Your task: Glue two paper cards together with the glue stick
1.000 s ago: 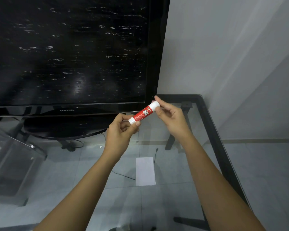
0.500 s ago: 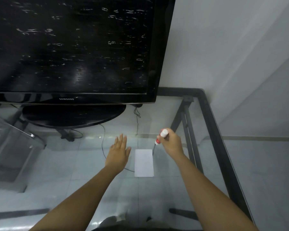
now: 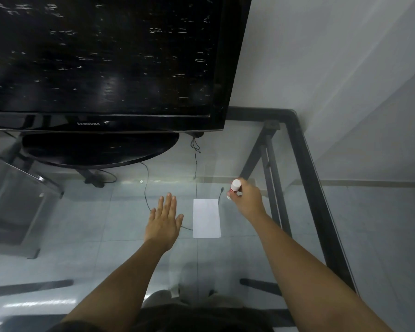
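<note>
Beside the white card (image 3: 206, 218), the left hand (image 3: 164, 222) lies spread flat (television (image 3: 101, 63) behind); right hand (image 3: 247, 200) grips the glue stick (image 3: 234, 187).

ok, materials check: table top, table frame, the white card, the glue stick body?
Table top: clear glass, glossy; floor tiles and cables show through it.
Table frame: dark, matte, probably painted metal; straight bars with a bracket at the corner.
White card: paper or thin card, matte, lying flat.
Glue stick in the right hand: looks like smooth plastic, red body, white end; mostly hidden.
</note>
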A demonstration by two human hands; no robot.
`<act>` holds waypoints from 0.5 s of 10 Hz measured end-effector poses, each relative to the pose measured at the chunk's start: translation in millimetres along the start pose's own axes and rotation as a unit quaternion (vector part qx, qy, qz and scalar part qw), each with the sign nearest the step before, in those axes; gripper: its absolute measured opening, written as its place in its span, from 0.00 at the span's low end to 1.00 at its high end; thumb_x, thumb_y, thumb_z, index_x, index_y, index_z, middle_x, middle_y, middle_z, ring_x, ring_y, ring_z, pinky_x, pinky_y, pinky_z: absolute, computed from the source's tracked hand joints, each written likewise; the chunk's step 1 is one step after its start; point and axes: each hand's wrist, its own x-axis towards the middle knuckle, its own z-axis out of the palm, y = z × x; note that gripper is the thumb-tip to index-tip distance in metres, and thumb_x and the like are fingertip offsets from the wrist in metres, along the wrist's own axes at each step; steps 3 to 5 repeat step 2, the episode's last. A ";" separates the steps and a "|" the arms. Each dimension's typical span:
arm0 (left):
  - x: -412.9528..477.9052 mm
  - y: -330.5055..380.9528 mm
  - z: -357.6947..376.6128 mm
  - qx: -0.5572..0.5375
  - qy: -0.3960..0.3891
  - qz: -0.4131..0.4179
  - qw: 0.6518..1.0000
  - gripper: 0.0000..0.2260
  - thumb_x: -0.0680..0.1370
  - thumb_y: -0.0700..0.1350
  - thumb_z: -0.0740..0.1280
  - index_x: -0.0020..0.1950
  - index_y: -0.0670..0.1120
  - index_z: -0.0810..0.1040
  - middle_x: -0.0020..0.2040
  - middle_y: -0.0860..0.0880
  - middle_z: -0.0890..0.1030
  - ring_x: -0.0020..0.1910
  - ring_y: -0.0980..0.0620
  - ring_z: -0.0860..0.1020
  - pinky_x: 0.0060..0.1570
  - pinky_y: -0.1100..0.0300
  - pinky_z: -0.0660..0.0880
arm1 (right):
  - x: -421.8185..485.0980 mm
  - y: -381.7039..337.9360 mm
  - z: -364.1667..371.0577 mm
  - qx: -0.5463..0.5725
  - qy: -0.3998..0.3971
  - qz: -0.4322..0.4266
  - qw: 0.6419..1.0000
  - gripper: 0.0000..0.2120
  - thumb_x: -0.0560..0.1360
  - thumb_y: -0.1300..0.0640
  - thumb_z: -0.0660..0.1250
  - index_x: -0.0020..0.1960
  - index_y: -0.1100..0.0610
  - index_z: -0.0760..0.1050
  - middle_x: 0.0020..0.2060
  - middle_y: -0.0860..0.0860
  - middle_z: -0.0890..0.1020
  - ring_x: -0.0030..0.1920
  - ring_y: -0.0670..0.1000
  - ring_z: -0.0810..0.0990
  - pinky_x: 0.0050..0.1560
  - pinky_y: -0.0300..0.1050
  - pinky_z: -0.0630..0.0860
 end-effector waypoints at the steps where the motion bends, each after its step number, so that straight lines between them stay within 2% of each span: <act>1: 1.1 -1.4 -3.3 0.004 -0.011 0.003 1.000 0.27 0.81 0.55 0.41 0.74 0.44 0.36 0.77 0.46 0.38 0.75 0.46 0.38 0.73 0.49 0.44 | 1.9 1.6 0.1 0.019 -0.021 0.003 1.000 0.25 0.69 0.56 0.73 0.64 0.57 0.69 0.58 0.57 0.79 0.59 0.59 0.76 0.56 0.45 0.70; 2: 2.9 -0.1 -9.9 -0.060 -0.025 0.006 0.998 0.27 0.81 0.55 0.43 0.75 0.44 0.38 0.77 0.45 0.39 0.76 0.46 0.40 0.74 0.49 0.46 | -0.3 -1.3 -9.5 0.088 -0.039 0.033 0.995 0.42 0.65 0.45 0.75 0.72 0.52 0.58 0.71 0.53 0.66 0.70 0.56 0.65 0.68 0.56 0.65; 5: 2.9 -0.1 -9.9 -0.060 -0.025 0.006 0.998 0.27 0.81 0.55 0.43 0.75 0.44 0.38 0.77 0.45 0.39 0.76 0.46 0.40 0.74 0.49 0.46 | -0.3 -1.3 -9.5 0.088 -0.039 0.033 0.995 0.42 0.65 0.45 0.75 0.72 0.52 0.58 0.71 0.53 0.66 0.70 0.56 0.65 0.68 0.56 0.65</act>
